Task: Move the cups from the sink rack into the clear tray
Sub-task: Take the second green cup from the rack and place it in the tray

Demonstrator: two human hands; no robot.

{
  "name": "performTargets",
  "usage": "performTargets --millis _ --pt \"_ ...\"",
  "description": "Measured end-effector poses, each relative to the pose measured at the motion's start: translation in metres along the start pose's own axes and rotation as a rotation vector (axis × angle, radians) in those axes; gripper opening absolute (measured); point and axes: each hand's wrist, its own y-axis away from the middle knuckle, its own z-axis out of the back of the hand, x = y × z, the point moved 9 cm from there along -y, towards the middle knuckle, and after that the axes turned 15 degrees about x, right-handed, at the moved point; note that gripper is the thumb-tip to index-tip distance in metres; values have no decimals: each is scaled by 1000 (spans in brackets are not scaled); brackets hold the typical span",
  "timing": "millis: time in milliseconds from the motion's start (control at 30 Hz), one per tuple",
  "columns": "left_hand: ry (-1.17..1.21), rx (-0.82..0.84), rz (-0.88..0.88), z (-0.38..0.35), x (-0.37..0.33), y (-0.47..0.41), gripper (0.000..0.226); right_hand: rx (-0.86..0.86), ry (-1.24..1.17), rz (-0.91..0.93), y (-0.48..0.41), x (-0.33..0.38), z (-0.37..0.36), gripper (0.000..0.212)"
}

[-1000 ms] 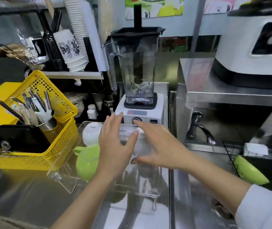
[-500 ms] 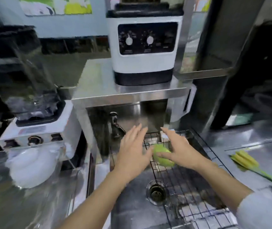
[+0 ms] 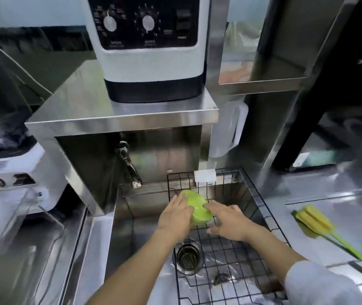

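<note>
Green cup [image 3: 196, 208]: lying tilted in the black wire sink rack [image 3: 230, 256], near its back wall. Left hand [image 3: 175, 216]: fingers spread flat against the cup's left side, grip not closed. Right hand [image 3: 230, 221]: fingers touching the cup's right side, grip loose. Clear tray [image 3: 30, 208]: on the steel table [image 3: 43, 260], far left, well apart from the sink. Appliance with two dials [image 3: 151, 47]: on the shelf above the tap; panel lettering blurred, unreadable. Yellow-green brush [image 3: 320, 225]: right of the sink.
</note>
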Motion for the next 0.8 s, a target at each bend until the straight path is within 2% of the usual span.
performTargets --millis 133,233,367,467,567,633,733,800 --pt "45 -8 -30 -1 3 -7 31 73 29 18 -10 -4 -15 50" --pt "141 21 -60 -2 1 -8 27 25 57 27 -5 -4 -9 33" --pt "252 -9 -93 15 -3 3 37 -69 -19 36 15 2 21 29" --pt "355 -53 -124 40 -3 23 33 -122 -120 85 36 13 44 31" --pt "629 -65 -170 63 -2 48 17 -155 -212 123 58 28 63 38" --pt "831 -68 -224 78 -2 66 18 -186 -292 204 71 44 76 34" --pt "1051 -191 -294 108 9 97 18 -232 -423 335 91 77 97 32" --pt "1196 -286 -319 125 22 120 17 -275 -441 399 104 103 110 42"
